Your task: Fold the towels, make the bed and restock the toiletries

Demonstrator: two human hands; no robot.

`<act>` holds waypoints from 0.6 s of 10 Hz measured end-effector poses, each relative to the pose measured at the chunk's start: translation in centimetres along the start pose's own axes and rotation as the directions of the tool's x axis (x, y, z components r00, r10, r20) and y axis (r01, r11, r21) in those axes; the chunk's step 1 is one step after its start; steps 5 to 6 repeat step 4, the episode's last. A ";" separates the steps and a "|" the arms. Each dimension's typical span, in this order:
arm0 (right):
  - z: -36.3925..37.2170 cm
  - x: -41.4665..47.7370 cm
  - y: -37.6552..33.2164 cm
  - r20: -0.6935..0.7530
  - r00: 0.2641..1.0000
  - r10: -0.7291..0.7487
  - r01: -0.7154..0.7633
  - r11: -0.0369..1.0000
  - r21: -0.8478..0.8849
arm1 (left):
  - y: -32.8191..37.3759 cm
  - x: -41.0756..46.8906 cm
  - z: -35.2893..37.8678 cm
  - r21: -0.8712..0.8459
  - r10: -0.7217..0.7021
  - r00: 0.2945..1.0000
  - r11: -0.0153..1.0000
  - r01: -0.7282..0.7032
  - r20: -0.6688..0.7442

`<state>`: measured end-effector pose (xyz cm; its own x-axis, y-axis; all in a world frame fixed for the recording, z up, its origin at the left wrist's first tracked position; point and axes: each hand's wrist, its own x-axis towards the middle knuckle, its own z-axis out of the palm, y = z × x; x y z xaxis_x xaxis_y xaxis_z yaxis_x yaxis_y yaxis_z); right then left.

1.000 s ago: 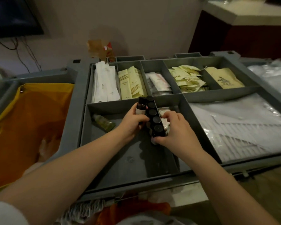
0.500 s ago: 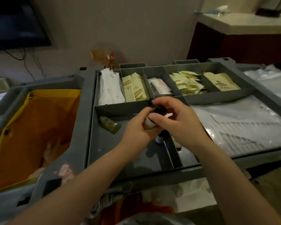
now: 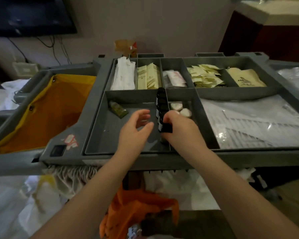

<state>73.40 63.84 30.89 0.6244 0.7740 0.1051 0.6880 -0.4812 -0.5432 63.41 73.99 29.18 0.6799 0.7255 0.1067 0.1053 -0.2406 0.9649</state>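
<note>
Between my left hand (image 3: 135, 128) and my right hand (image 3: 181, 130), a row of small dark-capped bottles (image 3: 161, 107) runs away from me along a divider of the grey plastic cart tray (image 3: 97, 128). My right hand grips its near end. Beyond my left hand, in the same compartment, lies a small green plastic bottle (image 3: 118, 109). Beyond my right hand sit round white wrapped soaps (image 3: 179, 109). Left of my left hand hangs a yellow fabric bag (image 3: 47, 114), and right of my right hand lie clear-wrapped white packs (image 3: 248, 121).
</note>
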 end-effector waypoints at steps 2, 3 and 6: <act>1.6 0.9 0.8 -0.131 0.991 -0.013 0.001 0.996 -0.090 | -0.1 -0.4 0.4 0.138 0.003 1.000 0.990 -0.001 -0.016; 1.7 1.2 1.0 -0.120 0.993 -0.002 -0.012 0.993 -0.121 | -0.4 -0.7 0.8 0.239 0.047 0.997 0.971 -0.030 -0.064; 1.6 1.2 1.3 -0.102 0.995 0.001 -0.010 0.997 -0.081 | -0.3 -1.5 0.9 0.375 0.100 0.993 0.924 -0.071 -0.059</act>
